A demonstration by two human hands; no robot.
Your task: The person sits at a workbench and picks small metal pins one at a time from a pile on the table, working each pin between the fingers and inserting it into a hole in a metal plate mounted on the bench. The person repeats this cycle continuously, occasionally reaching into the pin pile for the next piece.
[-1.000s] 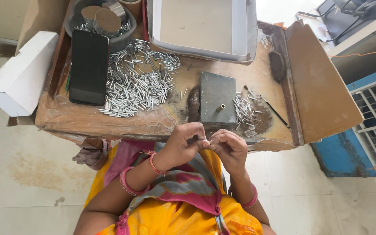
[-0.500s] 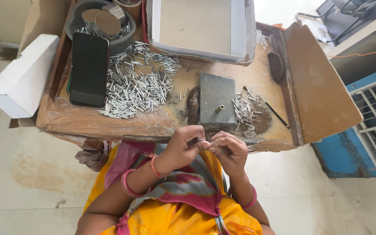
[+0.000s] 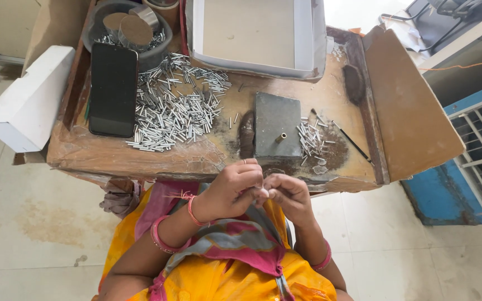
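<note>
Lying just beyond the grip, edge almost touching the knuckles: a worn bench (image 3: 140,156), not shifting over the last second. Standing at its far side, well beyond the grip: a white tray (image 3: 196,33). Leaning off to the right of the grip: a cardboard flap (image 3: 408,111). Sitting far out to the left of it: a white box (image 3: 29,100), with a phone (image 3: 112,89) lying nearer in, face dark.

Keeping together at the near edge, just over the lap: left hand (image 3: 230,189) and right hand (image 3: 288,195), fingertips meeting. Both pinching closed, thumbs pressing against forefingers; clenching on something too small to make out, so not possible telling what. Holding the same pose as a second ago, barely moving, so seemingly still working the same small piece at the fingertips.

Spreading beyond and left of the grip: a pile of pins (image 3: 174,111), undisturbed. Resting past that, at the far left: a bowl (image 3: 99,33) holding round discs. Sitting straight ahead of the grip, near: a grey block (image 3: 276,125), a brass peg (image 3: 280,137) sticking out of it. Lying just right of the block: a small heap (image 3: 311,139) of pins, looking unchanged.
</note>
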